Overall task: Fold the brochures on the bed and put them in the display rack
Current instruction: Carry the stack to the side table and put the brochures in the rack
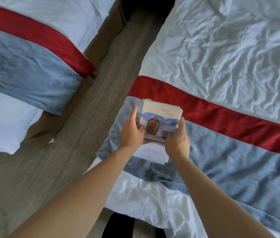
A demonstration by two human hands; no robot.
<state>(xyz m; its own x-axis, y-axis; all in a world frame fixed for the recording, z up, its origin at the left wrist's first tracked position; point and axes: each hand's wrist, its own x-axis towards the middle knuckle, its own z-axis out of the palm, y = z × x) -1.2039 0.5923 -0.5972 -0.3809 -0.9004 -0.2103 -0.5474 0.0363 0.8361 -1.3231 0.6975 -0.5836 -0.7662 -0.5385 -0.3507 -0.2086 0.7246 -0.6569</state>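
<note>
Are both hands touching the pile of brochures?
Touching. The head view shows the left hand and right hand gripping opposite edges of the brochure stack, thumbs on its cover.

The white-sheeted bed (221, 48) carries a blue-and-red runner (230, 152) with brochures (160, 124) on it.

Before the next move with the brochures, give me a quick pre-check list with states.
1. Left hand grips the left edge of the brochure stack: ok.
2. Right hand grips the stack's right edge: ok.
3. Stack edges squared: not ok, sheets fan out at the top corner.
4. Stack position: ok, over the blue band of the bed; whether lifted or resting, cannot tell.
5. Top brochure folded: cannot tell.
6. Display rack located: not ok, none in view.
</note>
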